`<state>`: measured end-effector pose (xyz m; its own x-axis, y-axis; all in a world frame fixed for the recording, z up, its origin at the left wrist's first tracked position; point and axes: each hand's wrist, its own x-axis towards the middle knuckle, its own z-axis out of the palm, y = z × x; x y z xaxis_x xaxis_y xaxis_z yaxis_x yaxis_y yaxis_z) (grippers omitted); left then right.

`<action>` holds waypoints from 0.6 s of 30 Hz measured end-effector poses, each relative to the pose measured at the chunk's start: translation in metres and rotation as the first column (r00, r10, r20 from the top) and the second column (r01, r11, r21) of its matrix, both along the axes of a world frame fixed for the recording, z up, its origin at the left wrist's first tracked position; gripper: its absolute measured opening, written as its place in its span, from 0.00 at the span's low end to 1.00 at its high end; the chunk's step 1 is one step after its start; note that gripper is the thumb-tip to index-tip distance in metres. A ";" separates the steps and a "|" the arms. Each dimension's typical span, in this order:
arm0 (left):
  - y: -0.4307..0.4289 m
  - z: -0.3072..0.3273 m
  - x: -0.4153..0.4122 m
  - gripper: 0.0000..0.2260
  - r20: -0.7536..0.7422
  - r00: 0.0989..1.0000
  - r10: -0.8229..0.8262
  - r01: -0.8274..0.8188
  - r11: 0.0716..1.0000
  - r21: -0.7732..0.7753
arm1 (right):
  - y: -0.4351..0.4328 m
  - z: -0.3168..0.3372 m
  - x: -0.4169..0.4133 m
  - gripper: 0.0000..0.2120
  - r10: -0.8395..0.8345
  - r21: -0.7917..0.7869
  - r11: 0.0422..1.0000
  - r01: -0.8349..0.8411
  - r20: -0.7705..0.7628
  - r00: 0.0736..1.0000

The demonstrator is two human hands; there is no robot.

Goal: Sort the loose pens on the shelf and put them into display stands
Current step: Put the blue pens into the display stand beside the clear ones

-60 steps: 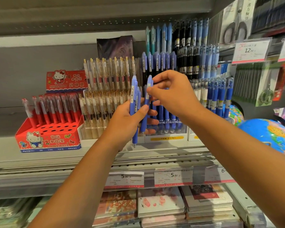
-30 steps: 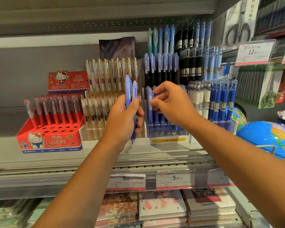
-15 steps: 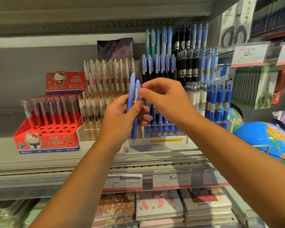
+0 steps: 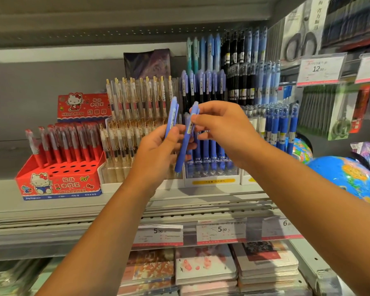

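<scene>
Blue plastic, smooth and matte, fills the middle: we pinch a slanted pen (image 4: 186, 139) near its clip end between the thumb and fingertips of our right hand (image 4: 224, 131), its tapered tip pointing down and left. Our left hand (image 4: 157, 155) curls round the lower barrels of the upright pens (image 4: 172, 117), thumb pressed across them; how many we cannot tell. The slanted pen's lower barrel crosses in front of our left fingertips, and we cannot tell whether they touch it. Both hands hang in front of the shelf (image 4: 51, 210), above its front edge.

Behind them, a clear plastic tiered stand (image 4: 210, 170) with a yellow label strip holds rows of stocked blue pens (image 4: 205, 150) upright. Just left of it stands another clear stand (image 4: 111, 186) of transparent pens (image 4: 137, 99) with gold wire clips. Toward the shelf's left end a red printed cardboard box (image 4: 58, 182) with round holes in its top carries red-gripped pens (image 4: 62, 142) in its back rows. To the right stand capped dark blue pens (image 4: 283, 129), and a glossy round globe (image 4: 346, 180) sits near the shelf's right end. Paper price tags (image 4: 158, 235) sit behind a clear strip on the shelf's front edge, above flat stacks of notebooks (image 4: 205, 267).
</scene>
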<state>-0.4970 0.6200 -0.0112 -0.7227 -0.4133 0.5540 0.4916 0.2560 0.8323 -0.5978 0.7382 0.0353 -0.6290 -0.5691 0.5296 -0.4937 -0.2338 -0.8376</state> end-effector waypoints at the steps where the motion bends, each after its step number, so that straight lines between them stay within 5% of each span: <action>1: 0.000 0.000 0.000 0.11 0.003 0.999 0.041 -0.041 0.999 -0.011 | 0.001 0.002 -0.003 0.04 -0.007 -0.018 1.000 0.007 0.003 1.000; 6: -0.003 0.003 0.002 0.12 -0.028 0.990 0.135 -0.134 0.990 0.044 | 0.010 0.013 -0.014 0.07 -0.090 -0.126 0.989 0.082 -0.061 0.994; 11: -0.006 0.004 0.002 0.14 -0.040 0.999 0.035 -0.029 0.991 0.130 | 0.009 0.011 -0.024 0.09 -0.211 -0.110 0.975 0.191 -0.222 0.952; 18: -0.006 0.004 -0.002 0.12 -0.053 0.991 0.123 -0.121 0.992 0.047 | -0.004 -0.001 -0.031 0.07 -0.242 -0.055 0.970 0.237 -0.302 0.922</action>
